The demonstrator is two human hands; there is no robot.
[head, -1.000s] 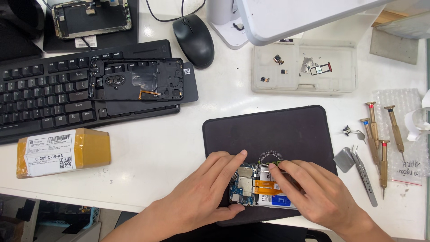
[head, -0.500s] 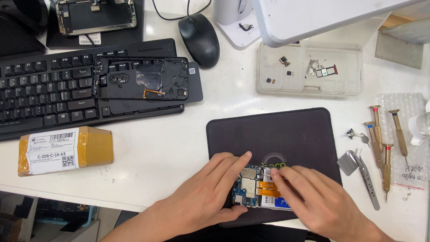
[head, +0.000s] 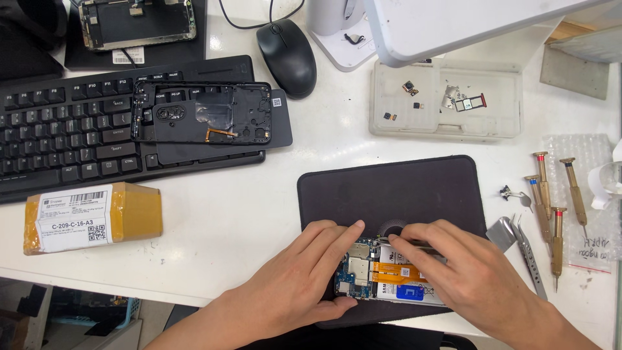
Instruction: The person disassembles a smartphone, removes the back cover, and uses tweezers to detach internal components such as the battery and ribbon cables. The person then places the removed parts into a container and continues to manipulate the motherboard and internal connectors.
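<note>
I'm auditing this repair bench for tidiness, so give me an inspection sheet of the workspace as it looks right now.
Surface: white table with a dark work mat at the near edge.
Job's things: opened phone on the mat, circuit board and orange flex strip exposed.
Clutter: black rear phone cover lying on the keyboard; yellow-wrapped parcel; clear parts tray; screwdrivers; tweezers; another opened device at top left.
Grippers: left hand steadies the phone; right hand presses on its upper part.
Cables: mouse cord runs off the top edge.
Surroundings: white stand base, bubble wrap at right.
</note>
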